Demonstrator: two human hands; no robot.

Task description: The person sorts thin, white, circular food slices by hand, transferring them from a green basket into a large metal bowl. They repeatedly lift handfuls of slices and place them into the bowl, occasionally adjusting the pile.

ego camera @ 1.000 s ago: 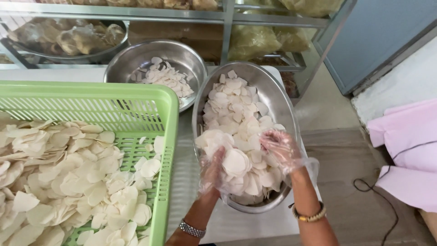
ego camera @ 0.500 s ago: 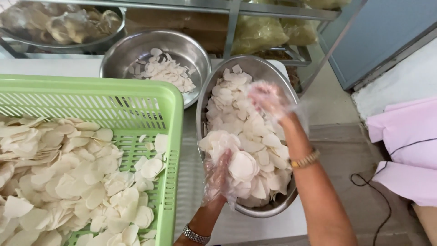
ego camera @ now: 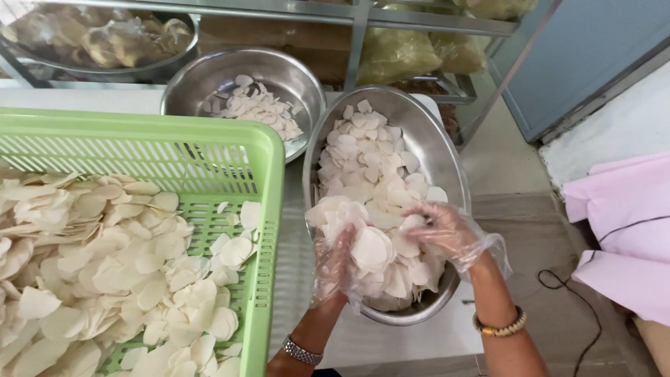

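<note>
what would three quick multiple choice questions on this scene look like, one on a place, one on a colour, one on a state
1. Where are both hands?
A. In the green basket
B. In the large steel bowl beside the basket
C. On the shelf behind

2. What colour is the slotted basket?
A. Green
B. Blue
C. Red

3. What covers the hands?
A. Nothing
B. Thick cloth mitts
C. Thin clear plastic gloves

Answers:
1. B: the left hand and right hand gather pale round slices inside the large steel bowl.
2. A: the basket holding more slices is light green.
3. C: crinkled see-through film wraps both hands down to the wrists.
</note>
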